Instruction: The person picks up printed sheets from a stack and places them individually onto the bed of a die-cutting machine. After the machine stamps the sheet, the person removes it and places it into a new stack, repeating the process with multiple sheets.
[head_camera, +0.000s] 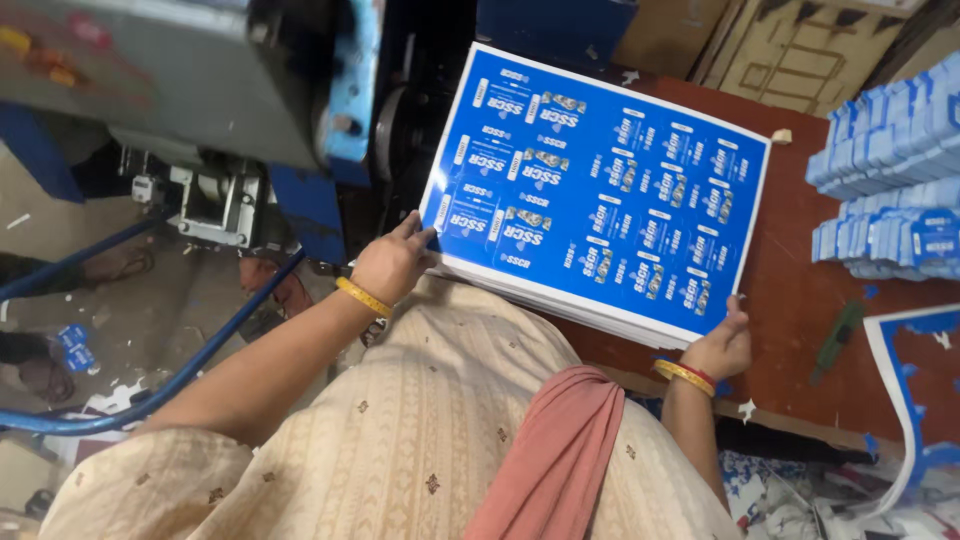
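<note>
A person's left hand (392, 262) and right hand (722, 345) gripped opposite near corners of a stack of blue printed sheets (600, 190) lying on a reddish-brown worktop (800, 290). The left fingers (412, 228) were curled onto the stack's left corner, thumb and tips pressing the top sheet, while the right fingers (738, 312) pinched the right corner from below and beside; both hands were closed on the stack's edges, though how many sheets each held could not be told. The sheets looked like thin white-bordered card, glossy on top, so likely slick between layers and apt to slide or fan out; the pile appeared thick enough to be fairly heavy and to sag if lifted by one edge alone, suggesting a two-handed hold at facing corners suited it best. Beyond the right fingers stood piles of cut blue cartons (890, 170), with a dark green tool (838, 338) and punched-out blue-edged waste sheet (915, 400) just to their outer side. Beside the left fingers loomed a grey and blue machine (200, 90), its blue hoses (160, 390) running below, crowding that side of the stack.
</note>
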